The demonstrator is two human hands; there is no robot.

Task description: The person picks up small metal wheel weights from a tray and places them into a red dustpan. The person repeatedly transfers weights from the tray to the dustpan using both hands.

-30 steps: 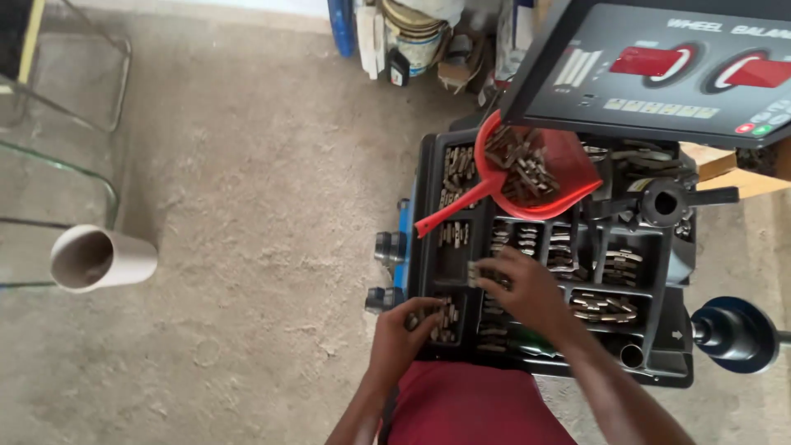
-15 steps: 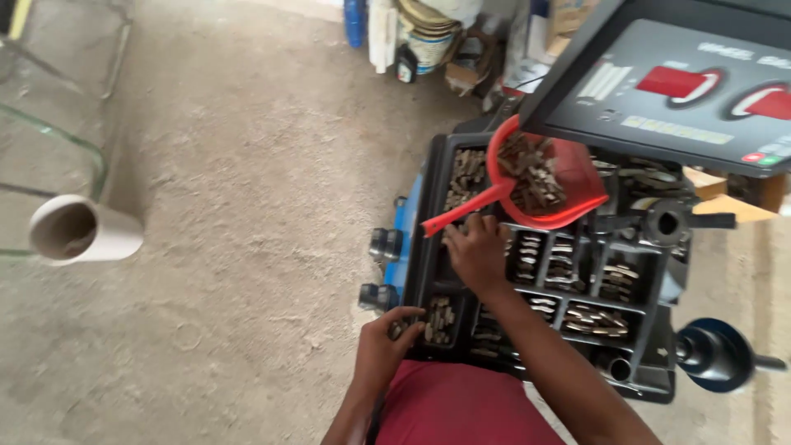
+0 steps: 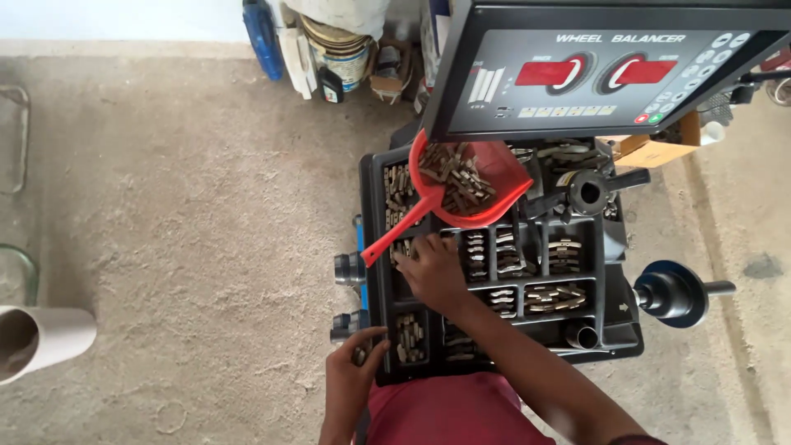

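your right hand [image 3: 430,270] lies palm down on the black tray [image 3: 375,247], over the compartments near its left side, just below the handle of the red dustpan [image 3: 474,185]. the fingers are bent and close together, tips pointing toward the upper left, down among the small metal pieces [image 3: 503,251]; whether they pinch one you cannot tell from here, since the back of the hand hides the tips.

your left hand [image 3: 353,371] is at the tray's lower left corner. its fingers curl loosely against the rim, thumb and forefinger closed on a few small metal pieces held at the edge, just beside a compartment that holds more of them.

the dustpan sits tilted across the upper part of the tray, its scoop heaped with more of the same greyish pieces, its handle running down and left past the tray's edge. the tray's other compartments hold sorted rows of these pieces.

above the tray stands a grey control panel [image 3: 593,74] with two red displays. a black cone with a shaft [image 3: 680,290] sticks out to the right. a pale tube [image 3: 41,342] lies on the concrete floor [image 3: 189,206] far to the left, and cans and bottles [image 3: 338,49] stand against the wall at the top.
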